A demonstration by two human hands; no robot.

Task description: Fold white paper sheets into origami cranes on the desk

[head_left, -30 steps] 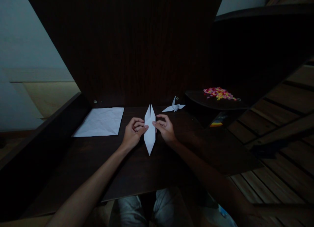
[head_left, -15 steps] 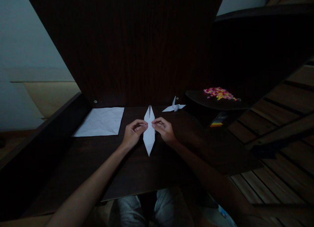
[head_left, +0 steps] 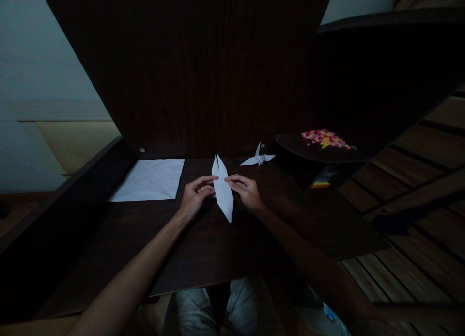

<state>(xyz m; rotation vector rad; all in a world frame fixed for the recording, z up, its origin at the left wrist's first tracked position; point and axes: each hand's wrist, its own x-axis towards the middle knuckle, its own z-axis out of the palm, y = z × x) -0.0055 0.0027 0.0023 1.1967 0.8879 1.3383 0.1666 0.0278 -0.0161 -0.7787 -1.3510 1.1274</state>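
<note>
Between my hands is a long white folded paper [head_left: 223, 195], pointed at both ends and slit at its far tip. It tilts, the near point leaning to the right. My left hand [head_left: 196, 194] pinches its left edge with the fingers, the thumb tucked lower. From the other side my right hand [head_left: 247, 190] grips the right edge between thumb and forefinger. A finished white paper crane [head_left: 258, 157] rests beyond my right hand, near the back panel. To the left lies a flat, creased white paper sheet [head_left: 150, 180].
A dark wooden desk [head_left: 203, 258] has a tall back panel [head_left: 203, 74] and a raised left side board [head_left: 65, 195]. At the right, a low rounded shelf [head_left: 290, 144] bears a heap of small pink, red and yellow pieces [head_left: 327, 138]. Wooden slats [head_left: 417, 248] lie beyond.
The folded paper has turned from straight to slanted, its near point swinging right and its slit end going left. My left thumb has moved off the paper's top face.
</note>
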